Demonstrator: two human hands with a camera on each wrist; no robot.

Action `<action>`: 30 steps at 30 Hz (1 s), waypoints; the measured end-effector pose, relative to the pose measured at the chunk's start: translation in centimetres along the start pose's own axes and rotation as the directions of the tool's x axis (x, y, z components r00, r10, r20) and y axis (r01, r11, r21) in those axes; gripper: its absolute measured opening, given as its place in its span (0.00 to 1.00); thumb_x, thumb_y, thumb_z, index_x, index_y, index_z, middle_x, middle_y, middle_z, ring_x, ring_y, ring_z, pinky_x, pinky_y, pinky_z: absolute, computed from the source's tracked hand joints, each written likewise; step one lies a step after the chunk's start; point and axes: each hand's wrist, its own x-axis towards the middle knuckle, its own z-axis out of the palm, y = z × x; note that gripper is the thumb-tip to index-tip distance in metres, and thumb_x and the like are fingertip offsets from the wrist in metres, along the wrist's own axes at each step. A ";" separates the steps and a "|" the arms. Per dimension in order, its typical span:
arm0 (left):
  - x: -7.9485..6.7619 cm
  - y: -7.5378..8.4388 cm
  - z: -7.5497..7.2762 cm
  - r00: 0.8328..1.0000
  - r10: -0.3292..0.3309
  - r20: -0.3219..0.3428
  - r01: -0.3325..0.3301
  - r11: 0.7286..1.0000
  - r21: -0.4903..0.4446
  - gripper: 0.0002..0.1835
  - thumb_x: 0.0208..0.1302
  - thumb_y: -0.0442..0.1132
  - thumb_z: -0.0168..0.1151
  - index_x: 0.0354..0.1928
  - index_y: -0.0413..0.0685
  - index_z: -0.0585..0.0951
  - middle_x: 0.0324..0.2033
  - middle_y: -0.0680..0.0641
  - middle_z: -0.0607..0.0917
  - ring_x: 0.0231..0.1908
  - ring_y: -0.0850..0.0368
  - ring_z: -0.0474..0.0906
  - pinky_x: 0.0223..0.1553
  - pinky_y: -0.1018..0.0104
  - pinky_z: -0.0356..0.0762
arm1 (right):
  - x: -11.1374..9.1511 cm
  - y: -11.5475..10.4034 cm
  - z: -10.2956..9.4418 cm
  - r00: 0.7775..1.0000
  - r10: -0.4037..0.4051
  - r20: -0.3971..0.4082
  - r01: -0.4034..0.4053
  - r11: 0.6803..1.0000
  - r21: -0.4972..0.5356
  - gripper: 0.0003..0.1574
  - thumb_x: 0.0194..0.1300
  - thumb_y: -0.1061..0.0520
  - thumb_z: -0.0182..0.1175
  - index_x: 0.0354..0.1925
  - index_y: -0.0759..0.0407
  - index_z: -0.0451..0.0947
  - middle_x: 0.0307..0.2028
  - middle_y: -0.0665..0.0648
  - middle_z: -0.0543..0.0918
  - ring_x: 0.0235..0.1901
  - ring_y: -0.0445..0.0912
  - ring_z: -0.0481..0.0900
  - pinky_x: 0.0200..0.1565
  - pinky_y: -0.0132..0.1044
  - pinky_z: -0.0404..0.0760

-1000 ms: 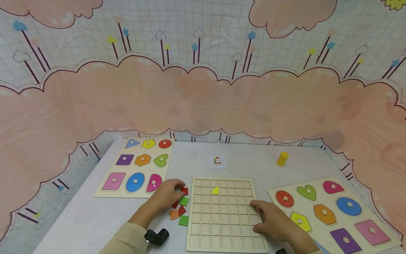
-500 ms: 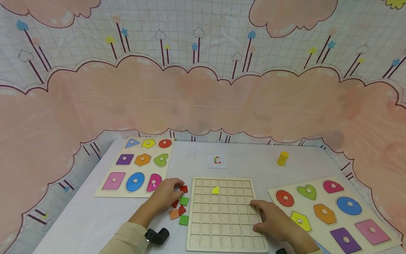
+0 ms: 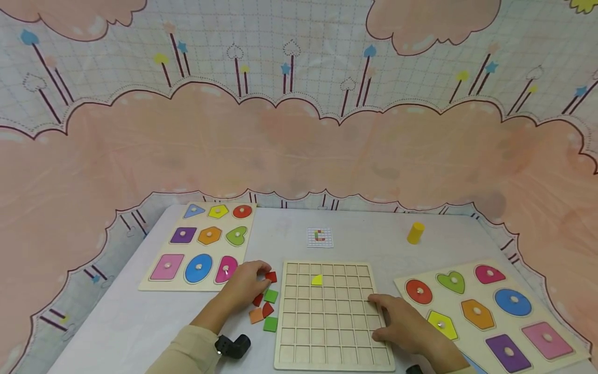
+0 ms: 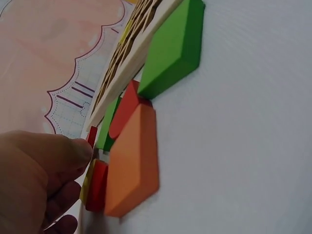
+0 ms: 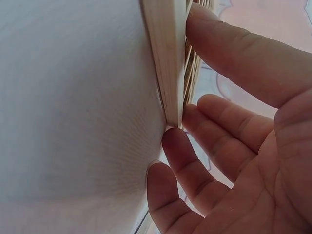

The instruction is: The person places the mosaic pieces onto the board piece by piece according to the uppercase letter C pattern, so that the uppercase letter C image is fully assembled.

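My left hand (image 3: 244, 284) is at the loose blocks left of the gridded wooden board (image 3: 335, 315), pinching a red square block (image 3: 272, 277) by its edge. Only a sliver of that block shows beside the thumb in the left wrist view. Around it lie green blocks (image 3: 270, 324), an orange block (image 4: 131, 163), more red pieces (image 3: 268, 310) and a yellow one (image 4: 86, 183) partly behind the fingers. A yellow quarter-round piece (image 3: 317, 280) sits in the board's upper part. My right hand (image 3: 403, 323) rests relaxed on the board's right edge, thumb on top and fingertips touching the rim.
A shape puzzle board (image 3: 161, 283) lies at the far left, another (image 3: 462, 311) at the right beside my right hand. Behind the grid board are a small pattern card (image 3: 320, 237) and a yellow cylinder (image 3: 415, 233). A printed cloth hangs behind the table.
The red square block at my left fingertips has turned and shifted slightly, and the yellow beside it has gone from sight in the head view. My right hand stays put.
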 end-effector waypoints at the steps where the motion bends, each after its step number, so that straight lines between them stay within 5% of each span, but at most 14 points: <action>1: 0.0 0.1 0.0 1.000 0.002 -0.001 -0.002 1.000 -0.001 0.18 0.60 0.34 0.72 0.53 0.43 0.83 0.46 0.47 0.84 0.49 0.49 0.77 0.47 0.57 0.83 | 0.0 0.0 0.0 1.000 0.003 -0.001 -0.003 1.000 0.000 0.45 0.44 0.60 0.80 0.62 0.60 0.76 0.60 0.60 0.77 0.63 0.60 0.70 0.64 0.60 0.66; 22: 1.2 4.3 1.9 0.988 0.134 0.078 -0.129 0.990 -0.064 0.16 0.64 0.37 0.68 0.53 0.43 0.83 0.48 0.45 0.83 0.49 0.48 0.77 0.53 0.52 0.79 | 0.1 -0.1 0.0 1.000 0.021 -0.001 -0.021 1.000 -0.002 0.45 0.44 0.60 0.80 0.62 0.61 0.75 0.60 0.59 0.78 0.63 0.59 0.71 0.64 0.60 0.66; 30: 1.8 5.7 3.2 0.968 0.229 0.100 -0.224 0.973 -0.060 0.14 0.64 0.35 0.68 0.51 0.39 0.84 0.45 0.46 0.85 0.50 0.48 0.77 0.56 0.52 0.77 | 0.0 -0.1 0.0 1.000 0.012 0.003 -0.012 1.000 0.000 0.44 0.45 0.59 0.80 0.61 0.61 0.76 0.60 0.59 0.78 0.63 0.59 0.71 0.64 0.61 0.66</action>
